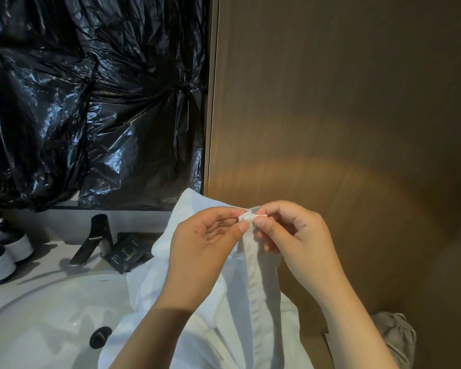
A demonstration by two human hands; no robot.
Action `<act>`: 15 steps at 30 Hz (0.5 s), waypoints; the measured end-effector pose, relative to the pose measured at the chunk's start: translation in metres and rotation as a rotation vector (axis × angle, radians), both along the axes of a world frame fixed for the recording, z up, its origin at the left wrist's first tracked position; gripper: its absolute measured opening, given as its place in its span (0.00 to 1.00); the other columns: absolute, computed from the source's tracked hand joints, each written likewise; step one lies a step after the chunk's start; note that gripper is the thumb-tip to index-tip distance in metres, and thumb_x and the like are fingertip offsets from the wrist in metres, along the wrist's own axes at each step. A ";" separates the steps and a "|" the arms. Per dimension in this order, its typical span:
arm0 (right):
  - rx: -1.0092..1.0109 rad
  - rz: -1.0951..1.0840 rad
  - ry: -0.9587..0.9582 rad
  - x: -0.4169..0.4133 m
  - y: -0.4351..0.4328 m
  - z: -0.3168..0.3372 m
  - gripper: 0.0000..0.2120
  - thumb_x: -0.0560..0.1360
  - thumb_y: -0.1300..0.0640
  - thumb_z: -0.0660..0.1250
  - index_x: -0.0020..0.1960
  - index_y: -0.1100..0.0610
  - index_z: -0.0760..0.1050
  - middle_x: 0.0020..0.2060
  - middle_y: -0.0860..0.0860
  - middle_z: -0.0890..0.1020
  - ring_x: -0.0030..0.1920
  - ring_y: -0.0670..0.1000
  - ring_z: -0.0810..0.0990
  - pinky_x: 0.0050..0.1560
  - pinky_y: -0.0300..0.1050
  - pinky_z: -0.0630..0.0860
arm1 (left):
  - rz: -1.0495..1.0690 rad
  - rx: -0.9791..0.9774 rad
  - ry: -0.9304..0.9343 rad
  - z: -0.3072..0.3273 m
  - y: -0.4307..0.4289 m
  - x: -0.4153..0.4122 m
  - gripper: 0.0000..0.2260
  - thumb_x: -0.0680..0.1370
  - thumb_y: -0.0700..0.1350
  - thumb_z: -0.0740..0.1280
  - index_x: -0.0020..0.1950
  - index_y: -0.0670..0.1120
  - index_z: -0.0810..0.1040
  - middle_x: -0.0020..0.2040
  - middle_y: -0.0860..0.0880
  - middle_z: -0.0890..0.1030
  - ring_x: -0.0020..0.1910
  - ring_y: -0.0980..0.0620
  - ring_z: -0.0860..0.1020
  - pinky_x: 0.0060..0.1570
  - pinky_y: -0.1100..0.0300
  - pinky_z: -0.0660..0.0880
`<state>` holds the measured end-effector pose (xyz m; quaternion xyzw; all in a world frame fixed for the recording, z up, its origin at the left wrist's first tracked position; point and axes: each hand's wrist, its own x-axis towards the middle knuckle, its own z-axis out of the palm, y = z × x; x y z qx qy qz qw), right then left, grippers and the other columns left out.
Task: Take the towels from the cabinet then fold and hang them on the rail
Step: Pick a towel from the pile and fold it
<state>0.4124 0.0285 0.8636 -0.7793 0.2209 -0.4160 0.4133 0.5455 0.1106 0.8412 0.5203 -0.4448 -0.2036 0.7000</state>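
Pinching the towel [256,288] at one bunched top corner, the left hand [208,235] and right hand [301,235] meet thumb to fingertip on its thick hem. They hold it up before the wooden wall while the rest droops limp over the right edge of the sink [51,328]. It looks soft, light and floppy, with no stiffness to keep a fold by itself. The stitched hem seems the surest hold. Taking both corners along that edge would likely spread it flat and keep the loose end out of the basin.
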 end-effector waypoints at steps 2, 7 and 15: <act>0.024 0.013 0.000 0.000 0.000 0.001 0.06 0.78 0.59 0.68 0.43 0.53 0.81 0.31 0.51 0.81 0.29 0.49 0.78 0.31 0.34 0.74 | 0.010 -0.009 -0.004 -0.001 -0.001 -0.001 0.06 0.75 0.38 0.71 0.51 0.46 0.83 0.44 0.54 0.86 0.45 0.56 0.84 0.45 0.69 0.78; 0.035 0.003 0.090 -0.003 -0.006 0.001 0.07 0.79 0.57 0.66 0.43 0.52 0.80 0.28 0.51 0.80 0.26 0.48 0.76 0.29 0.35 0.73 | 0.040 -0.024 -0.002 0.003 -0.002 0.002 0.07 0.78 0.38 0.67 0.53 0.46 0.82 0.47 0.54 0.85 0.48 0.57 0.83 0.47 0.68 0.78; -0.012 0.028 0.168 0.004 -0.012 -0.003 0.09 0.80 0.55 0.64 0.41 0.51 0.77 0.28 0.50 0.79 0.27 0.49 0.77 0.31 0.35 0.73 | 0.018 0.039 -0.021 0.009 -0.004 0.010 0.08 0.78 0.39 0.67 0.55 0.47 0.81 0.47 0.53 0.85 0.48 0.56 0.83 0.48 0.65 0.79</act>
